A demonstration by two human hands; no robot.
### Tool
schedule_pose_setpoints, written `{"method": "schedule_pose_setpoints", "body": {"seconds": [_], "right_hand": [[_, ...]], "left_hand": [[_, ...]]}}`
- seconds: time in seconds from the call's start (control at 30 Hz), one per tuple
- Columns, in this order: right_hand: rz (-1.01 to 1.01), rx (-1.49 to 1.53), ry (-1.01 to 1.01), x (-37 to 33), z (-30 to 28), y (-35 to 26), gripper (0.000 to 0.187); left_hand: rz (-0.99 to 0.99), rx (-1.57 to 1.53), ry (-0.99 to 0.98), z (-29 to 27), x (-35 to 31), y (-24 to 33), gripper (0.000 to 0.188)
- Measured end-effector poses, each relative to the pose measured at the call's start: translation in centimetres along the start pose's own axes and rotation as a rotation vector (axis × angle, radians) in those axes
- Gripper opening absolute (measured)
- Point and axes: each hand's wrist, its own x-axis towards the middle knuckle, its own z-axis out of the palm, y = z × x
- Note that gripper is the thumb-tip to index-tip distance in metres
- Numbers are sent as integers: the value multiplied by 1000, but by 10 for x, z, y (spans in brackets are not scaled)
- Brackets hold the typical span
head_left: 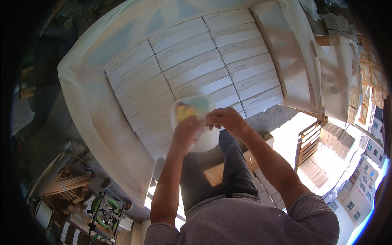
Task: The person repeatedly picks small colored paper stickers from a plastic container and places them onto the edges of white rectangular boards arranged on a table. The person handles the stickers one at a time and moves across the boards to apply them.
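In front of my body is a translucent whitish plastic container with a rounded rim; whether it is a tub or a bag I cannot tell. Something yellow and pale blue-green shows inside it. My left hand is closed at its near side, thumb up, gripping it. At the right of the rim, my right hand has its fingers curled together in a pinch close to my left fingertips. What sits between those fingers is too small to make out. Just beyond lie rows of white cartons.
Translucent plastic sheeting surrounds the carton stack on the left, far and right sides. A wheeled metal cart with a green reel stands lower left, near bundled wooden strips. A wooden pallet and stacked boxes stand at the right.
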Motion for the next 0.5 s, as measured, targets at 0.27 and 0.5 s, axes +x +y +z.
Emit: {"method": "schedule_pose_setpoints", "body": {"seconds": [0.27,0.5], "right_hand": [[-73,-172,118,2,10,7,24],[-211,-506,292,3,22,15,15]], "left_hand": [[183,221,73,3,0,-9,19],[469,470,203,13,0,-16,20]]}}
